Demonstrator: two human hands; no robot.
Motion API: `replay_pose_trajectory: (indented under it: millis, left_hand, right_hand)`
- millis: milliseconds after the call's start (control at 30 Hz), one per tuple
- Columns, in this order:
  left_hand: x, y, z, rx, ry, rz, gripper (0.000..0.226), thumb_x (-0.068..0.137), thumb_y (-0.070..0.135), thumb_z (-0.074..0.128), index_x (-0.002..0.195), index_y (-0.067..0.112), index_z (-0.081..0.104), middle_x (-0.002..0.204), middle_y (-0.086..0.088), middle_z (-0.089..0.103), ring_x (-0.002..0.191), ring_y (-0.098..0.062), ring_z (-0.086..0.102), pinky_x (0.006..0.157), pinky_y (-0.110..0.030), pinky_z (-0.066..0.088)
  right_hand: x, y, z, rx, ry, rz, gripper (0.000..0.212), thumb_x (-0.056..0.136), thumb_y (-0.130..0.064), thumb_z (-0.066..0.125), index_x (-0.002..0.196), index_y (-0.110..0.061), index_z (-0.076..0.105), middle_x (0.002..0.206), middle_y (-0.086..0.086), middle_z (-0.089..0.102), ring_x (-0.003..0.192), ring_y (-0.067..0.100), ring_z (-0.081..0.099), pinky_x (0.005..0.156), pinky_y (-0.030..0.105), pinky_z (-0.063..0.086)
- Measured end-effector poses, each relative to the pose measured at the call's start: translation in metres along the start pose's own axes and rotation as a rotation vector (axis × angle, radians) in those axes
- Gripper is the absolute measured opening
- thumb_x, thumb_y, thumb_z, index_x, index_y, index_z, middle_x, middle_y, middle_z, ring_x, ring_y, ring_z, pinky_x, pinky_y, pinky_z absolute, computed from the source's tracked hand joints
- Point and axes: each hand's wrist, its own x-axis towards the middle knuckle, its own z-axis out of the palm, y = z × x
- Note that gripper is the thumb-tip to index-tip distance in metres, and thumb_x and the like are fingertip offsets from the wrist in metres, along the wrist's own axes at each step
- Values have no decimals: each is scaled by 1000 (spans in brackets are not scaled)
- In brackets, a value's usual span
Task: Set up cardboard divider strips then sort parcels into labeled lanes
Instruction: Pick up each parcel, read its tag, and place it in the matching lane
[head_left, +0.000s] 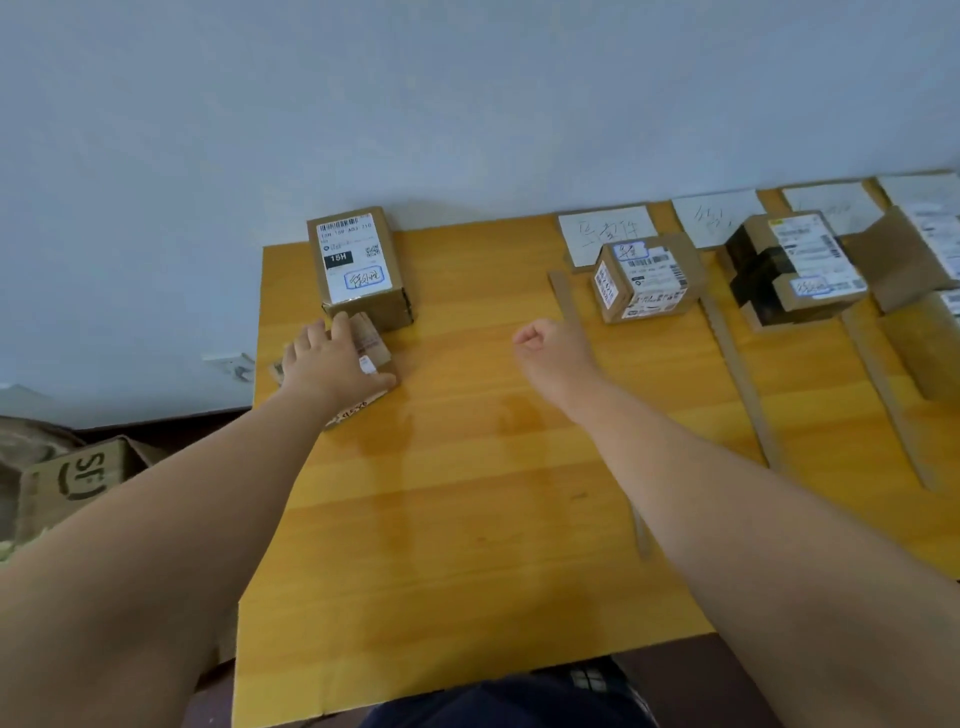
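Note:
My left hand (332, 361) lies over a small flat cardboard parcel (375, 347) at the table's left edge, fingers wrapped on it. Just behind it stands a taller box (358, 265) with a shipping label marked 15H. My right hand (553, 343) hovers over mid-table as a loose fist holding nothing. To the right, cardboard divider strips (740, 374) mark lanes headed by handwritten white cards (605, 231). One labelled parcel (644, 280) sits in the first lane, a black-taped parcel (795, 270) in the second, and more boxes (914, 260) at the far right.
The yellow wooden table (467, 519) stands against a pale wall. On the floor to the left lies an open cardboard box (78, 478) printed SF. A second divider strip (888, 395) runs toward the front right.

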Motion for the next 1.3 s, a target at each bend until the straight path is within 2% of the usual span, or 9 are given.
replay_pose_trajectory:
  millis: [267,367,533,633,733,867,1000,1200,1300]
  left_hand:
    - [13,-8,3,27,-8,117,101,68,72,63,142,13,28,134,-12,48,122,-32,47,97,-49,44]
    - [5,-1,4,-283,-130,167,103,69,71,62,148,19,22,132,-10,54,110,-29,58,89,-44,51]
    - [-15,30,-14,-904,-297,84,68,82,48,67,131,12,37,102,-9,68,92,-24,65,84,-43,54]
    - [-27,44,-24,-1108,-312,29,63,81,45,68,125,10,39,104,-8,67,97,-23,63,90,-46,52]
    - [-38,55,-35,-1357,-335,-9,68,78,43,66,130,6,42,104,-10,68,98,-25,65,85,-46,56]
    - [-53,69,-41,-1566,-320,39,18,92,29,51,99,12,55,84,-4,61,83,-21,58,88,-44,52]
    - [-61,72,-42,-1588,-380,90,13,93,24,47,84,18,54,83,-1,60,89,-19,56,103,-43,43]
    - [-61,72,-44,-1489,-395,140,15,93,29,49,98,19,59,89,0,62,98,-20,55,104,-46,43]
    - [-59,71,-43,-1305,-350,201,52,84,48,60,127,20,52,112,0,62,103,-15,56,95,-36,42]
  right_hand:
    - [-7,11,31,51,-42,98,25,95,-20,47,118,-16,57,125,5,56,98,18,54,73,28,43]
    - [-13,13,35,65,-34,117,26,94,-21,47,118,-17,57,124,4,55,99,17,51,78,27,41]
    - [-25,5,23,126,21,84,22,94,-22,51,114,-16,59,109,1,59,90,17,55,68,25,45]
    - [-36,-2,13,351,18,92,21,94,-32,55,110,-19,56,106,0,64,101,20,61,89,37,51]
    - [-48,-7,-1,596,-66,117,29,93,-41,55,114,-21,52,103,-4,64,99,11,60,99,42,43]
    - [-53,-9,-18,730,-132,89,39,93,-44,54,123,-20,50,111,1,65,105,20,61,100,48,45]
    - [-52,-13,-30,816,-85,32,24,92,-29,55,114,-18,57,101,6,68,100,24,62,101,52,45]
    - [-55,-11,-40,779,-66,-12,17,93,-24,56,109,-21,60,96,5,69,93,22,62,91,46,51]
    - [-58,-12,-43,594,-132,-59,20,88,-28,61,107,-20,64,87,3,69,87,20,62,79,33,51]
